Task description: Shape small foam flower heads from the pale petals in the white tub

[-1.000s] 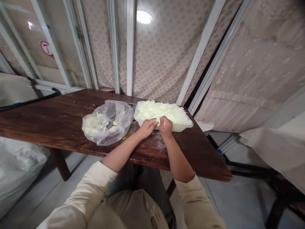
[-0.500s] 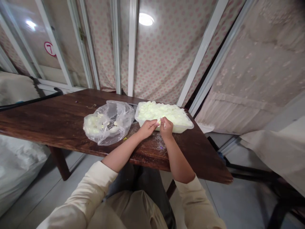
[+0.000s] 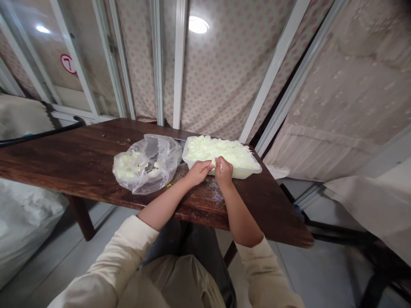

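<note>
My left hand (image 3: pixel 201 171) and my right hand (image 3: pixel 224 170) meet at the near edge of a white plastic tub (image 3: pixel 243 173). Both are closed, with fingertips pinched around a small pale yellowish piece (image 3: pixel 213 163); most of it is hidden, so its kind does not show. Thin, whitish-green, petal-like pieces (image 3: pixel 221 149) are heaped above the rim of the tub. Left of my hands lies a crumpled clear plastic bag (image 3: pixel 160 149) with pale yellow-white pieces (image 3: pixel 130 167) inside.
The dark wooden table (image 3: pixel 80 158) has fine pale crumbs and a small purple bit (image 3: pixel 217 198) near my wrists. A large white sack (image 3: pixel 25 226) stands at the left. Behind the table are framed glass panels with a dotted curtain (image 3: pixel 218 81).
The view shifts very slightly. My hands stay together at the tub's near edge, still pinching the small piece, with only a slight shift of the right fingers.
</note>
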The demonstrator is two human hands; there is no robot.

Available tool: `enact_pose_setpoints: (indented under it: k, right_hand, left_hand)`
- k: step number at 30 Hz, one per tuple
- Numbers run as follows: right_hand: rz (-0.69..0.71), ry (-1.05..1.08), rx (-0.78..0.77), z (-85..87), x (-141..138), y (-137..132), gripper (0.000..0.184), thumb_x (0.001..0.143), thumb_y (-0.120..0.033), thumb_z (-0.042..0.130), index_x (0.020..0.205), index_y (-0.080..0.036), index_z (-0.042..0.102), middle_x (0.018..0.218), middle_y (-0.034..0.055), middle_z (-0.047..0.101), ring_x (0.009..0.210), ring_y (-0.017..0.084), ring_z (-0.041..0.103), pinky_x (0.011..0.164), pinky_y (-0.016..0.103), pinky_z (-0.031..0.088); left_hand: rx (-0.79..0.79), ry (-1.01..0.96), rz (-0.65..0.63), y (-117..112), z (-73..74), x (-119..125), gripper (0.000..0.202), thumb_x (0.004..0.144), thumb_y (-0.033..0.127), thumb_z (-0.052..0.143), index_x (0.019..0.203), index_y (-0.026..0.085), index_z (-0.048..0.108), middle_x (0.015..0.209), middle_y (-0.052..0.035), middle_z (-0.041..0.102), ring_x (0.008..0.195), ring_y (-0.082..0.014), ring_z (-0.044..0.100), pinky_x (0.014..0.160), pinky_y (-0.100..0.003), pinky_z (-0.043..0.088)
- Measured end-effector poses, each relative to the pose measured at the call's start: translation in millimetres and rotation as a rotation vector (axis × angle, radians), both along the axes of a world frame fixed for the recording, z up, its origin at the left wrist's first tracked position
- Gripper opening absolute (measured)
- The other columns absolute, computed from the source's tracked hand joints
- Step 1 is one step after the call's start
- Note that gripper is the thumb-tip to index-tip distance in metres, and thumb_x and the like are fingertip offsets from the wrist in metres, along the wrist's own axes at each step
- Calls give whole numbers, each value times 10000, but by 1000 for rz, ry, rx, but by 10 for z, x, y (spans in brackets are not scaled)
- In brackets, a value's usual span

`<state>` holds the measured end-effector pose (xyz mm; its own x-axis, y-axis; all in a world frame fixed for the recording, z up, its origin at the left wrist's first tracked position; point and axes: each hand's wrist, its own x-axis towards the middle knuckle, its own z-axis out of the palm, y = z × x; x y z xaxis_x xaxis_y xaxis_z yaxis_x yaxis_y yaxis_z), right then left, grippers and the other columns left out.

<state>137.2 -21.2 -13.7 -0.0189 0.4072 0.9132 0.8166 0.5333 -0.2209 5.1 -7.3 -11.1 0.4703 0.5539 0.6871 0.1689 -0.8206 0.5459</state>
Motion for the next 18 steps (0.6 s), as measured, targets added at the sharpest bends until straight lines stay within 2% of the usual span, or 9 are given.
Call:
enact_pose_setpoints:
  k: [5, 13, 18]
  right_hand:
    - [0, -47, -17, 9, -55, -40, 327, 886, -322, 326, 585, -202, 369, 476, -36, 336, 457, 97, 309, 498, 240, 239]
    - [13, 53, -48, -5, -17, -4, 328, 891, -327, 303, 592, -204, 358, 469, -50, 297, 435, 90, 283, 480, 233, 234]
    - [13, 15, -36, 10, -43, -38, 314, 884, -305, 326, 591, -201, 368, 470, -45, 317, 441, 91, 306, 488, 237, 237]
  left_hand:
    - [-69, -18, 81, 65, -28, 11, 406, 866, 444, 295, 603, 155, 407, 535, 34, 371, 539, -87, 349, 539, -218, 292]
    - [-65, -1, -16, -12, 11, -1, 432, 849, 482, 313, 567, 159, 360, 516, 39, 347, 515, -77, 335, 529, -212, 290]
    - [-89, -7, 22, 38, -12, 9, 423, 857, 474, 303, 589, 157, 379, 517, 38, 360, 517, -79, 340, 531, -215, 288]
